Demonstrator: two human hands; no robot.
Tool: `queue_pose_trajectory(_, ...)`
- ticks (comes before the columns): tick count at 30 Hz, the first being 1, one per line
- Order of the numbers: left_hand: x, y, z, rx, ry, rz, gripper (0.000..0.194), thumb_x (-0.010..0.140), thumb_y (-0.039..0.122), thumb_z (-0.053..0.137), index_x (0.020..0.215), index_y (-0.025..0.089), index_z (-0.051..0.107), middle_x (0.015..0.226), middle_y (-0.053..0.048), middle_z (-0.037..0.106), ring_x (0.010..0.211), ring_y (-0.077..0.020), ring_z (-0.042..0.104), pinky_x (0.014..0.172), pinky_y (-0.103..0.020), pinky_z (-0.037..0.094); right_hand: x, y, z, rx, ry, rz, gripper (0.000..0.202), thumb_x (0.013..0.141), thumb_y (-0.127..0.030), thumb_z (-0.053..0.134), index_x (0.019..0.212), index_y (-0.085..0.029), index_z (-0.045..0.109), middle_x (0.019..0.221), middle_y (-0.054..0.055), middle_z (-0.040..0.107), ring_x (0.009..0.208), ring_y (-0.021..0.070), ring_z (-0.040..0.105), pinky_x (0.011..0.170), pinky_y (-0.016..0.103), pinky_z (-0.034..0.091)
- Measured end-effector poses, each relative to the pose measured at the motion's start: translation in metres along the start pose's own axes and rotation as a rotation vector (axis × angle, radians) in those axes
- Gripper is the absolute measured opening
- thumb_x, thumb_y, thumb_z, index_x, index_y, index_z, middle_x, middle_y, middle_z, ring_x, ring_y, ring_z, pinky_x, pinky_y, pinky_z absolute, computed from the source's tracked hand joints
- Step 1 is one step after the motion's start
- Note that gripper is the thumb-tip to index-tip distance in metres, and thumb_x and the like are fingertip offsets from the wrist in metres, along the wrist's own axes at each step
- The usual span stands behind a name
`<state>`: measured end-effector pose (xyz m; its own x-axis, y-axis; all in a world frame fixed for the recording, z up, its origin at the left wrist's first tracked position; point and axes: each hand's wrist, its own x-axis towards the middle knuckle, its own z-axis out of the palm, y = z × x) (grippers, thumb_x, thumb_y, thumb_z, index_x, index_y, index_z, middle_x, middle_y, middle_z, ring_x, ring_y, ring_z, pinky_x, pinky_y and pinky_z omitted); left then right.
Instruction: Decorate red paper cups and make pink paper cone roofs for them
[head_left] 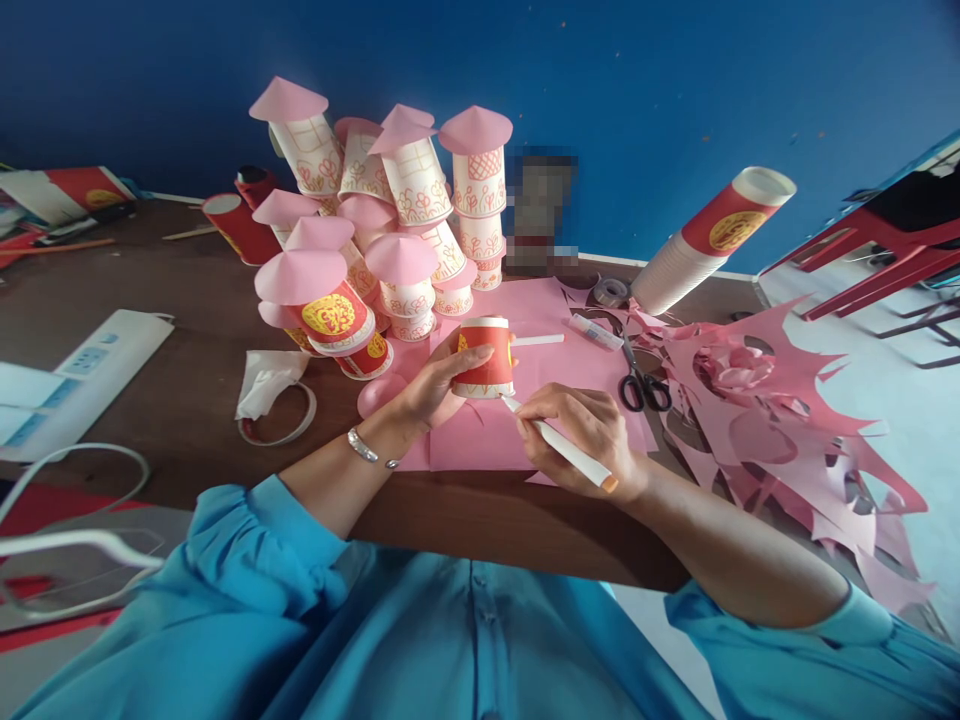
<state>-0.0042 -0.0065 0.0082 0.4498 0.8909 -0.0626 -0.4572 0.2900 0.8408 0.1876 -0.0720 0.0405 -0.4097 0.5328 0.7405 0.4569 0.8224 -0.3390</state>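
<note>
My left hand (439, 378) is closed around a red and white paper cup (486, 362), held above pink paper sheets (480, 440). Faint drawn marks run along the cup's white lower band. Between the fingers of my right hand (581, 432) is a white marker with an orange end (574, 455). Its tip is at the cup's lower edge; whether it touches I cannot tell. A white marker cap or stick (538, 340) lies on the pink paper just behind the cup.
Several decorated cup towers with pink cone roofs (405, 185) stand at the back. Black-handled scissors (643, 385), a glue stick (596, 332) and a tape roll (610, 291) lie to the right. Beyond them are pink paper scraps (757, 400) and a leaning cup stack (712, 240).
</note>
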Motion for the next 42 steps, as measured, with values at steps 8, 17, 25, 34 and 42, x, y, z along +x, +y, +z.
queue_pose_trajectory(8, 0.0017, -0.0017, -0.0017, -0.024, -0.02, 0.029, 0.041, 0.081, 0.04, 0.08, 0.118, 0.025, 0.072, 0.117, -0.008, 0.075, 0.106, -0.0307, 0.072, 0.085, -0.039, 0.058, -0.0017, 0.0032, 0.0018, -0.066, 0.009, 0.009, 0.02, 0.089, -0.005, 0.06, 0.097, -0.023, 0.056, 0.075, 0.0, 0.071, 0.06, 0.0135, 0.068, 0.056, 0.024, 0.051)
queue_pose_trajectory(17, 0.0038, -0.0029, -0.0043, 0.017, -0.048, 0.045, 0.044, 0.081, 0.041, 0.08, 0.12, 0.023, 0.07, 0.115, -0.01, 0.075, 0.102, -0.0298, 0.07, 0.083, -0.039, 0.056, -0.0031, 0.0032, 0.0031, -0.078, -0.01, 0.019, 0.016, 0.092, -0.008, 0.057, 0.097, -0.023, 0.056, 0.075, -0.001, 0.072, 0.061, 0.0122, 0.067, 0.056, 0.023, 0.049)
queue_pose_trajectory(25, 0.0024, -0.001, -0.0027, 0.05, -0.02, 0.043, 0.047, 0.082, 0.039, 0.078, 0.126, 0.025, 0.068, 0.119, -0.01, 0.075, 0.108, -0.0323, 0.071, 0.086, -0.04, 0.057, -0.0043, 0.0005, 0.0034, -0.022, -0.053, 0.024, 0.015, 0.092, -0.008, 0.056, 0.096, -0.022, 0.054, 0.075, -0.001, 0.071, 0.059, 0.0114, 0.064, 0.056, 0.023, 0.047)
queue_pose_trajectory(34, 0.0035, -0.0039, -0.0058, 0.02, 0.013, 0.021, 0.047, 0.079, 0.038, 0.08, 0.124, 0.028, 0.069, 0.11, -0.006, 0.073, 0.105, -0.0297, 0.068, 0.082, -0.038, 0.057, -0.0014, -0.002, 0.0016, 0.016, 0.001, 0.012, 0.018, 0.091, -0.005, 0.061, 0.096, -0.022, 0.056, 0.074, 0.0, 0.071, 0.06, 0.0128, 0.067, 0.057, 0.024, 0.051)
queue_pose_trajectory(42, 0.0073, -0.0026, -0.0026, -0.107, 0.064, 0.015, 0.037, 0.08, 0.035, 0.074, 0.113, 0.019, 0.07, 0.115, -0.008, 0.074, 0.111, -0.0274, 0.066, 0.095, -0.041, 0.055, -0.0023, -0.0019, 0.0019, 0.043, -0.006, -0.031, 0.019, 0.091, -0.007, 0.061, 0.101, -0.023, 0.056, 0.076, 0.0, 0.072, 0.061, 0.0136, 0.069, 0.058, 0.025, 0.054)
